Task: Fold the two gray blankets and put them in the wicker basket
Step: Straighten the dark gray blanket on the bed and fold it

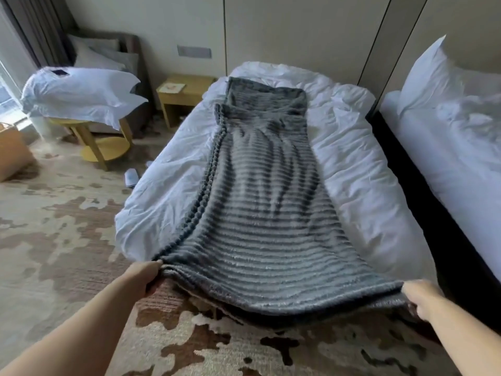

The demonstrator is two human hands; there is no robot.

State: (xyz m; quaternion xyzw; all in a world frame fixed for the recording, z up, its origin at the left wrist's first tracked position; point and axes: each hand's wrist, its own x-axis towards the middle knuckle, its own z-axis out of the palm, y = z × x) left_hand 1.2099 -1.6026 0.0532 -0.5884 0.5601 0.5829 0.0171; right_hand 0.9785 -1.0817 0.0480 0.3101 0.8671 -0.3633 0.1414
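Blankets in view: one, a gray ribbed plush blanket (260, 202).
Blanket position: stretched lengthwise down the middle of the near bed. Its far end lies near the head, and its near end is lifted off the foot, sagging above the carpet.
Layers: two show, stacked, along the blanket's left edge.
Hands: two, both bare.
Left hand (147, 278): fingers curled round the near left corner of the blanket.
Right hand (418, 299): grips the near right corner, fingers tucked under the cloth.
Beds: two, side by side: the near bed with a rumpled white duvet (352, 164) and a second white bed (447, 164) to its right.
Pillows: one white pillow (431, 77) propped upright on the second bed, and a heap of white pillows (78, 90) on a round yellow side table (103, 150); the number in the heap is unclear.
Nightstand: one, a square yellow nightstand (187, 99), just left of the near bed's head.
Basket: a tan box-shaped thing (12, 156) sits on the floor at the far left; I cannot tell if it is wicker.
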